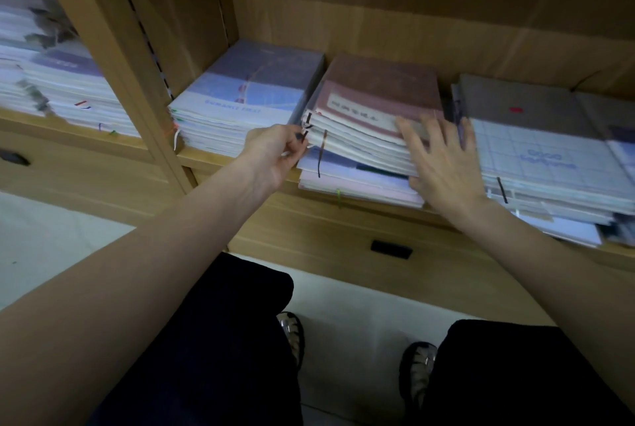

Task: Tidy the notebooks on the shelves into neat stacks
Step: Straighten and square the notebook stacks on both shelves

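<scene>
Three stacks of notebooks lie on the wooden shelf (220,164). The left stack (247,95) has a blue cover on top. The middle stack (371,99) has a maroon cover and its upper notebooks sit tilted over lower ones that jut out in front. The right stack (536,137) has a grey, gridded cover and spreads unevenly toward the shelf edge. My left hand (275,154) pinches the front left corner of the middle stack, by its ribbon markers. My right hand (439,157) rests with spread fingers on the middle stack's front right side.
More notebook piles (58,82) fill the neighbouring compartment at left, behind an upright divider (113,58). Drawers with dark handle slots (391,248) sit below the shelf. My legs and sandalled feet (292,336) are on the pale floor underneath.
</scene>
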Action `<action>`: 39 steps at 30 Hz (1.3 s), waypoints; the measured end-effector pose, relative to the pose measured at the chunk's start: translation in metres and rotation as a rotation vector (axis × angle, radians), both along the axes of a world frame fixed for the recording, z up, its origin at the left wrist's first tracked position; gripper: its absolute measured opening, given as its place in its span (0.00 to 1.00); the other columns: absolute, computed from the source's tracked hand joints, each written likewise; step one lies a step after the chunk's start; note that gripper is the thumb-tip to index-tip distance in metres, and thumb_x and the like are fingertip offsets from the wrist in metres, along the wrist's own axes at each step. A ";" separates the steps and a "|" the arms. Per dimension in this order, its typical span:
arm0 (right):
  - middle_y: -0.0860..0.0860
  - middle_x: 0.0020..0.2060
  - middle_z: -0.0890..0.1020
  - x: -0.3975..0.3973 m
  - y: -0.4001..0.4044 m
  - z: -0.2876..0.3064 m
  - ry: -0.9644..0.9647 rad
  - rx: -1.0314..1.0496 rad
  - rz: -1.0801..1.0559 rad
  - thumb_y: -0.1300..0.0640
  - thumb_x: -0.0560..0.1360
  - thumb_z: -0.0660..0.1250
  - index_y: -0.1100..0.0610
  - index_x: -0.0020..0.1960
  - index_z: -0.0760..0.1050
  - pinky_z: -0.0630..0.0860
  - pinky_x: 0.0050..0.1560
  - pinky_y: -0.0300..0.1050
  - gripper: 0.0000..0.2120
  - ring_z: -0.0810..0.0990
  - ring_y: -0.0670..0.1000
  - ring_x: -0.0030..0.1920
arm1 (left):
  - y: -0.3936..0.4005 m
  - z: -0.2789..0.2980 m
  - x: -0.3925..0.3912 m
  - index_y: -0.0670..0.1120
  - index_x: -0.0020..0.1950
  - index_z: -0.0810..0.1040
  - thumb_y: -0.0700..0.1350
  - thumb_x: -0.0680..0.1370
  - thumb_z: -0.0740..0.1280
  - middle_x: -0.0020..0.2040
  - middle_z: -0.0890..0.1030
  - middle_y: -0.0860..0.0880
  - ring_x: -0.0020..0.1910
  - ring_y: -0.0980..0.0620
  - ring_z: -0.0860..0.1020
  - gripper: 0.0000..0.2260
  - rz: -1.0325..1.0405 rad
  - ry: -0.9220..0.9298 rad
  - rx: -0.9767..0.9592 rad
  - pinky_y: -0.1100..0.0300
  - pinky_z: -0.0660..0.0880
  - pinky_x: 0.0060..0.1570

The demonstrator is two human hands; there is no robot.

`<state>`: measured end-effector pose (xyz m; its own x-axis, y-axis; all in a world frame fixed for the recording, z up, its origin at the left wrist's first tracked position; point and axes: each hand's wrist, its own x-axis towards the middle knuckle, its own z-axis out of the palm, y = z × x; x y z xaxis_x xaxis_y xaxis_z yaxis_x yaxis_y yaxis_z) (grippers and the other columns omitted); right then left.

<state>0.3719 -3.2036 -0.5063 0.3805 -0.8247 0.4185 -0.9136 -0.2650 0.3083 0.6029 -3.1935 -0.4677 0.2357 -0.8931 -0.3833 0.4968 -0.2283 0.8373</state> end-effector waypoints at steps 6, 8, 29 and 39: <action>0.62 0.52 0.77 -0.002 -0.002 0.012 -0.086 0.006 0.162 0.70 0.56 0.76 0.64 0.60 0.72 0.76 0.27 0.50 0.33 0.77 0.65 0.52 | 0.001 -0.029 0.001 0.38 0.55 0.75 0.30 0.74 0.60 0.46 0.78 0.42 0.48 0.45 0.75 0.12 -0.376 -1.019 0.033 0.57 0.72 0.47; 0.61 0.51 0.78 -0.003 -0.003 0.014 -0.081 0.004 0.174 0.69 0.55 0.76 0.64 0.60 0.73 0.75 0.26 0.49 0.33 0.77 0.65 0.52 | 0.005 -0.032 0.001 0.40 0.61 0.72 0.32 0.74 0.61 0.50 0.77 0.43 0.50 0.45 0.74 0.16 -0.411 -1.078 0.010 0.58 0.71 0.46; 0.60 0.50 0.78 -0.007 0.035 0.014 -0.001 -0.128 0.290 0.67 0.60 0.73 0.62 0.59 0.69 0.71 0.21 0.44 0.29 0.73 0.60 0.55 | 0.010 -0.035 0.015 0.40 0.60 0.77 0.37 0.75 0.67 0.56 0.80 0.43 0.57 0.45 0.77 0.14 -0.406 -1.256 -0.045 0.60 0.71 0.53; 0.61 0.54 0.76 -0.007 0.040 -0.001 0.065 -0.037 0.222 0.65 0.59 0.75 0.62 0.62 0.66 0.74 0.18 0.48 0.34 0.73 0.64 0.54 | 0.011 -0.035 0.006 0.39 0.59 0.76 0.35 0.72 0.70 0.54 0.80 0.43 0.55 0.45 0.76 0.16 -0.279 -1.148 -0.057 0.62 0.69 0.48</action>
